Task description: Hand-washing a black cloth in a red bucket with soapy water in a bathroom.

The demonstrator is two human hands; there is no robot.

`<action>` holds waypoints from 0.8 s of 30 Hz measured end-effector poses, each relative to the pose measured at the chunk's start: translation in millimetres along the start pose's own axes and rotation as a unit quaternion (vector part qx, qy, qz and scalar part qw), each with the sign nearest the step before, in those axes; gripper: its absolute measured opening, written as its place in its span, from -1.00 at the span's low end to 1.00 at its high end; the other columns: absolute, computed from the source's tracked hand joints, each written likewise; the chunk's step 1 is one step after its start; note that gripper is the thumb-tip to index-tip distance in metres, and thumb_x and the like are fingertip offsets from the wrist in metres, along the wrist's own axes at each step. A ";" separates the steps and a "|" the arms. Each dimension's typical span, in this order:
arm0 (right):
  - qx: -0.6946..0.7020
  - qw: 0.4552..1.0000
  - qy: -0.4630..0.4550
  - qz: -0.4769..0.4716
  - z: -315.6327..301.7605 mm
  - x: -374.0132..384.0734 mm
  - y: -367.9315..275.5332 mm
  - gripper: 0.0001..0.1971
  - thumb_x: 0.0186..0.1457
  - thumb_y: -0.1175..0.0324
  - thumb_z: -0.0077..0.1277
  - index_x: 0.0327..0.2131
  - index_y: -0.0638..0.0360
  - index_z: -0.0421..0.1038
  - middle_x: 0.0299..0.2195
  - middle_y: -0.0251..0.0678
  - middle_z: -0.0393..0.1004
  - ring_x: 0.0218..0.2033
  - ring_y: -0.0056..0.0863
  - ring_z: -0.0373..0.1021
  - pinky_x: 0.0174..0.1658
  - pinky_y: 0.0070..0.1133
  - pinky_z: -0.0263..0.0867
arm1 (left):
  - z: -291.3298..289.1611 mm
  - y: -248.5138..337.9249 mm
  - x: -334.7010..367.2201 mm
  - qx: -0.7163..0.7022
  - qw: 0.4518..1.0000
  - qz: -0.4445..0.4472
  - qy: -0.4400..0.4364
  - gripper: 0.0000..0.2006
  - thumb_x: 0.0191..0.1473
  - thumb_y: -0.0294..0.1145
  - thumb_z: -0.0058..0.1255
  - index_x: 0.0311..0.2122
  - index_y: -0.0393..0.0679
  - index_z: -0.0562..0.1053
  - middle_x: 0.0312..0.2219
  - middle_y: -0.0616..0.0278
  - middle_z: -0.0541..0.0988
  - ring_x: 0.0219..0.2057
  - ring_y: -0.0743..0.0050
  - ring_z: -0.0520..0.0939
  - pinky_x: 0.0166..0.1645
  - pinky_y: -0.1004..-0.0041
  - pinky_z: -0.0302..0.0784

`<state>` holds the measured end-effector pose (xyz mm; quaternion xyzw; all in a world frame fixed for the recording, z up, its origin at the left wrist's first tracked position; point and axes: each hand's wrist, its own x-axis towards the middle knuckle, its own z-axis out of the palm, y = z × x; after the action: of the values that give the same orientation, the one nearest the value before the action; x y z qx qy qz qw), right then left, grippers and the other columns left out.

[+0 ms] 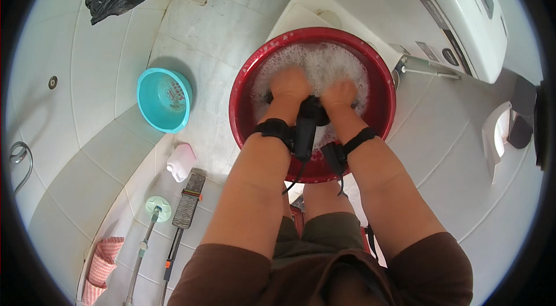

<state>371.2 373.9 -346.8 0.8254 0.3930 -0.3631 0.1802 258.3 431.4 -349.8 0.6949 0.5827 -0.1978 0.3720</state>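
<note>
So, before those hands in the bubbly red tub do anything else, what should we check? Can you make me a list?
1. Both hands over the tub: ok. The left hand and right hand are inside the red tub.
2. Suds there: ok. White foam covers much of the water.
3. Firm grip on the dark item between the hands: cannot tell. Fingers are partly hidden.
4. Black wrist devices away from the tub: not ok. They hang over it.
5. Turquoise basin within view: ok. It sits on the floor to the left.
6. Gray flat mop head apart from the tub: ok.
</note>
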 end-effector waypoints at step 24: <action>0.303 0.887 0.171 -0.305 17.2 -79.7 29.5 -0.45 -0.36 0.37 -0.01 -0.11 -0.05 0.29 -0.05 -0.04 0.15 -0.06 -0.03 0.13 0.06 -0.24 0.00 | 52.4 -30.0 -86.3 -0.053 0.944 0.092 0.312 -0.56 -0.08 -0.27 -0.05 0.00 0.04 0.32 -0.05 0.13 0.32 0.03 0.05 0.24 0.11 0.01 0.02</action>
<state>352.2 304.2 -299.0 0.7282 0.5214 -0.3549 -0.2680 217.0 336.4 -331.0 0.7516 0.6129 0.0955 0.2242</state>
